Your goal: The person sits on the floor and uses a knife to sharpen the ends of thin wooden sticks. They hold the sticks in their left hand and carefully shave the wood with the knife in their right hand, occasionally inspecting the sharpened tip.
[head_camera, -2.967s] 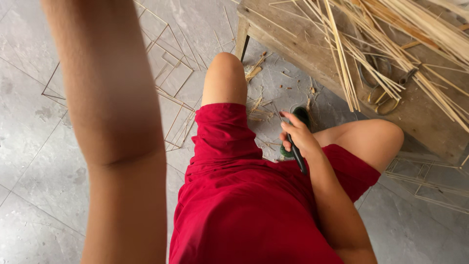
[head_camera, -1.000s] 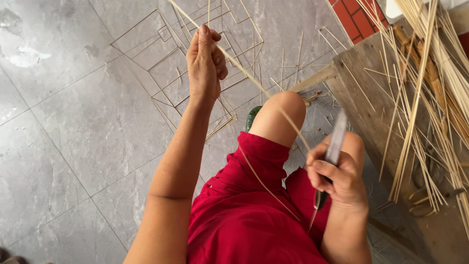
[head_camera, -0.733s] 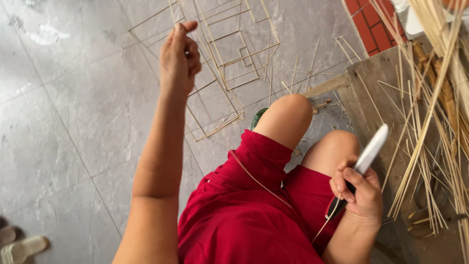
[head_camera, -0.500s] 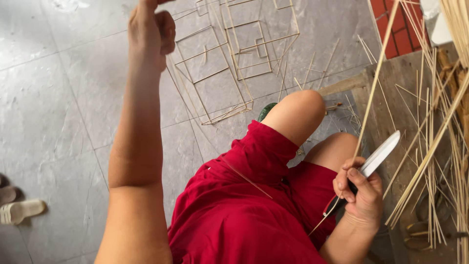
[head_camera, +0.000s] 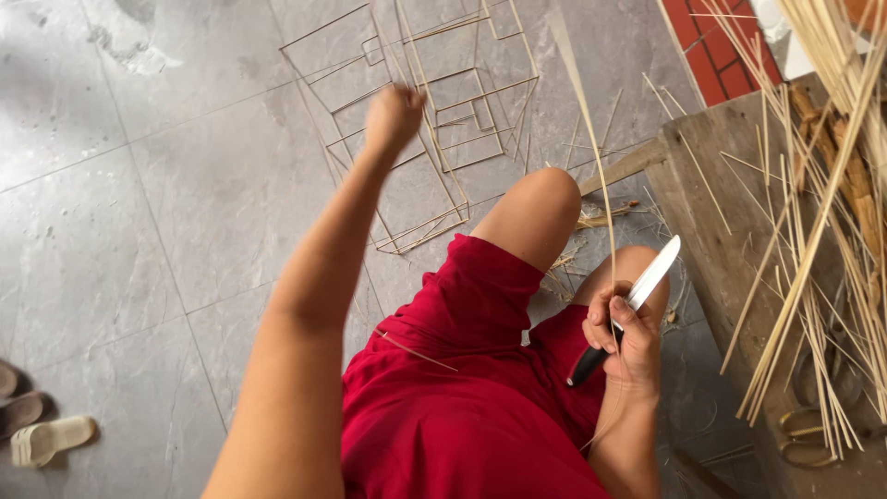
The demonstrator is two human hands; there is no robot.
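**Drawing a bamboo strip past the blade**

Right hand point(head_camera: 626, 340) is clenched around a black-handled knife point(head_camera: 636, 300), pinning the thin bamboo strip point(head_camera: 591, 148) against the blade above the knee. Left hand point(head_camera: 393, 115) is fisted, raised over the floor frames point(head_camera: 434, 120); what it grasps cannot be told. Best practice, judged: keep blade angled away, pull evenly.

Red shorts point(head_camera: 480, 407), bare arms, bare knees.
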